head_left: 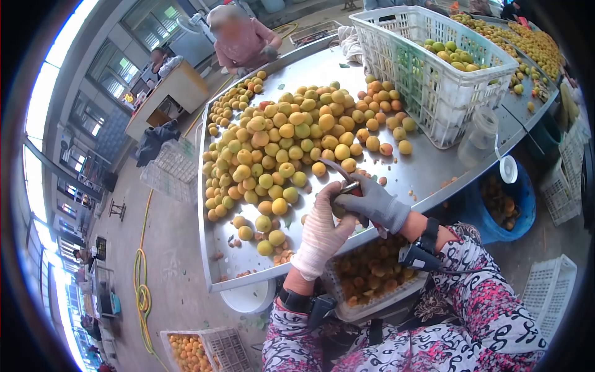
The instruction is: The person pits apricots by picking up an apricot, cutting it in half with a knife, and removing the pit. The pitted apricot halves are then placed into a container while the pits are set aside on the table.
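My left hand (323,234), in a pale thin glove, is closed around an apricot (339,211), of which only a small greenish part shows between the hands. My right hand (378,208), in a grey glove, grips a curved knife (338,169); its blade points up and to the left over the table. The two hands meet at the table's near edge. Just beyond them a large heap of yellow-orange and greenish apricots (266,142) lies on the metal table (421,170).
A white crate (427,93) holding greener fruit stands at the table's back right, beside a clear plastic jar (478,139). Below the edge are a fruit-filled crate (372,273), a blue tub (505,204) and a white bucket (248,297). Another person (243,40) works across the table.
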Action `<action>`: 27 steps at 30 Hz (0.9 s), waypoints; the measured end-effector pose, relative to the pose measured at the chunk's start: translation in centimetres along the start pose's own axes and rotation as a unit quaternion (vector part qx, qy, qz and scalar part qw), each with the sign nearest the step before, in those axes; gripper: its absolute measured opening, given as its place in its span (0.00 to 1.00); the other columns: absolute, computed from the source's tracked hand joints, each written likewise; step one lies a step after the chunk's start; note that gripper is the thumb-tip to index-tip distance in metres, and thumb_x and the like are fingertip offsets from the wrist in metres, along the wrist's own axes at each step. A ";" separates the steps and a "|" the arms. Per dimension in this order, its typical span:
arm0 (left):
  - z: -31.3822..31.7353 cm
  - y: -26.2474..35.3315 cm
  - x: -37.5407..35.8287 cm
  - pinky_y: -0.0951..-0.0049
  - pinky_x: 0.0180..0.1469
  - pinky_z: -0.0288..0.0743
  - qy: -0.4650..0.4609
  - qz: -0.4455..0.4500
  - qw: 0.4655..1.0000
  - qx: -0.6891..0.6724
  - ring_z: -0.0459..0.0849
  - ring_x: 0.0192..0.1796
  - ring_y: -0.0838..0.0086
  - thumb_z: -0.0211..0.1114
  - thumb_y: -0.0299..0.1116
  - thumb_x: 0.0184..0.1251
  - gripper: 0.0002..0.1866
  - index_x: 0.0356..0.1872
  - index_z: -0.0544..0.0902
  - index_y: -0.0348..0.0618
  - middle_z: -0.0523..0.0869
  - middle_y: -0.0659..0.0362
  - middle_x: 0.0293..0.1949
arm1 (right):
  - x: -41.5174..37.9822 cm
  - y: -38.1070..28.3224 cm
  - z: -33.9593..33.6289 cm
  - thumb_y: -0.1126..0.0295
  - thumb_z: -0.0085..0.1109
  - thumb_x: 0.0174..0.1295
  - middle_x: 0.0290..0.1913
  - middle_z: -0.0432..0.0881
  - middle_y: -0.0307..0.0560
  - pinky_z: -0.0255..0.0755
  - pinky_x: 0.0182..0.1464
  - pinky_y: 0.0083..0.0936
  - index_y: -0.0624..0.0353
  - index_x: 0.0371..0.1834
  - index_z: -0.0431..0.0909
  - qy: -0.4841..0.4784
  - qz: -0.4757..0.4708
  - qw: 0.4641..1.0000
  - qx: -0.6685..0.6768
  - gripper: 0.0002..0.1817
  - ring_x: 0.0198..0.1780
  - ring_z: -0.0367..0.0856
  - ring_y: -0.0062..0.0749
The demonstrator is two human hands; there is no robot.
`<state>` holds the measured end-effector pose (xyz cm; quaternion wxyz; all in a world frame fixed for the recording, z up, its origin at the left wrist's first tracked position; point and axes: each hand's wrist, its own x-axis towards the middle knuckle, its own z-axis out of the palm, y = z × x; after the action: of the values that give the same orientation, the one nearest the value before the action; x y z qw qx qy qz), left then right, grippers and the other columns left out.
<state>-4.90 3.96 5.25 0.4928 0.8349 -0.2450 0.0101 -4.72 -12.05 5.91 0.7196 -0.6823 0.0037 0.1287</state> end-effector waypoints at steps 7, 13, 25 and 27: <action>-0.7 0.3 0.2 0.70 0.44 0.77 -0.034 0.014 0.998 0.050 0.83 0.41 0.65 0.60 0.27 0.58 0.29 0.63 0.66 0.42 0.82 0.50 0.44 | 1.3 2.3 0.2 0.57 0.66 0.51 0.35 0.79 0.43 0.75 0.39 0.18 0.63 0.51 0.70 0.063 -0.080 0.995 0.021 0.29 0.36 0.79 0.21; -0.5 -0.1 0.1 0.69 0.41 0.77 -0.013 0.021 0.998 0.066 0.83 0.37 0.65 0.60 0.27 0.58 0.28 0.62 0.66 0.43 0.82 0.51 0.42 | 0.2 0.3 0.5 0.54 0.65 0.55 0.31 0.78 0.44 0.73 0.22 0.18 0.64 0.53 0.66 0.011 -0.007 0.999 0.045 0.31 0.23 0.78 0.21; -0.2 1.0 0.5 0.64 0.37 0.78 0.008 -0.020 1.000 0.003 0.84 0.34 0.58 0.57 0.28 0.58 0.22 0.56 0.72 0.44 0.81 0.48 0.39 | 1.1 2.8 1.5 0.59 0.62 0.60 0.29 0.78 0.40 0.72 0.21 0.16 0.63 0.50 0.69 -0.002 -0.032 0.978 0.204 0.23 0.22 0.77 0.20; 0.1 1.3 0.7 0.64 0.38 0.78 0.046 -0.001 0.998 0.034 0.84 0.34 0.58 0.53 0.27 0.59 0.19 0.54 0.74 0.43 0.82 0.48 0.37 | 0.8 2.5 2.5 0.62 0.59 0.62 0.29 0.78 0.38 0.71 0.24 0.15 0.62 0.48 0.71 0.055 -0.043 0.964 0.256 0.18 0.25 0.77 0.18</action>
<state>-4.81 3.12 6.47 0.4753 0.8499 -0.2205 0.0561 -4.84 -9.37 3.48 0.8736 -0.4813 0.0467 0.0541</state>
